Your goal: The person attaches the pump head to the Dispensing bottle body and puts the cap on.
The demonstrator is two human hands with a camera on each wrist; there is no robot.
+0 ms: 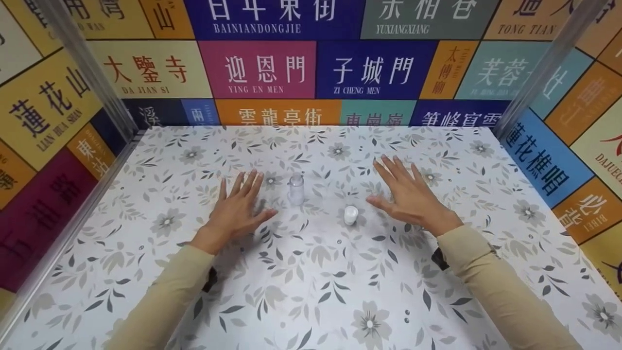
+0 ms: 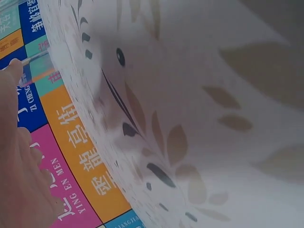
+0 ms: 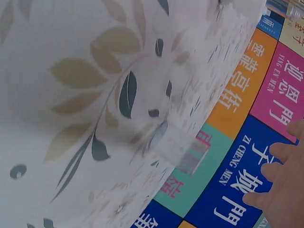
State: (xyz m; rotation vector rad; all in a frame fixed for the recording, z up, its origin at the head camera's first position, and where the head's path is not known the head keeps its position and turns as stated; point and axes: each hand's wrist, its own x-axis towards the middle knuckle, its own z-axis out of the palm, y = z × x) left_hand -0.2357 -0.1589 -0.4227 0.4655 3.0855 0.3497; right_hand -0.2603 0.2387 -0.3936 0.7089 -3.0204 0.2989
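In the head view, a small clear bottle (image 1: 296, 190) stands upright on the flower-patterned tabletop, between the two hands and nearer the left one. A short whitish cylinder (image 1: 350, 215), like a little jar or cap, stands closer to the right hand. My left hand (image 1: 238, 206), fingers spread, lies left of the bottle and apart from it. To the right of the cylinder, my right hand (image 1: 410, 197) has its fingers spread and holds nothing. The right wrist view shows a translucent cylinder (image 3: 178, 148) on the table near the right hand's fingers (image 3: 280, 175).
Pale patterned covering (image 1: 311, 301) spreads over the table. Panels with coloured Chinese place names (image 1: 257, 70) rise behind it and at both sides. Clear upright corner edges (image 1: 90, 68) stand at the back left and back right. Beige sleeves (image 1: 160, 296) cover both forearms.
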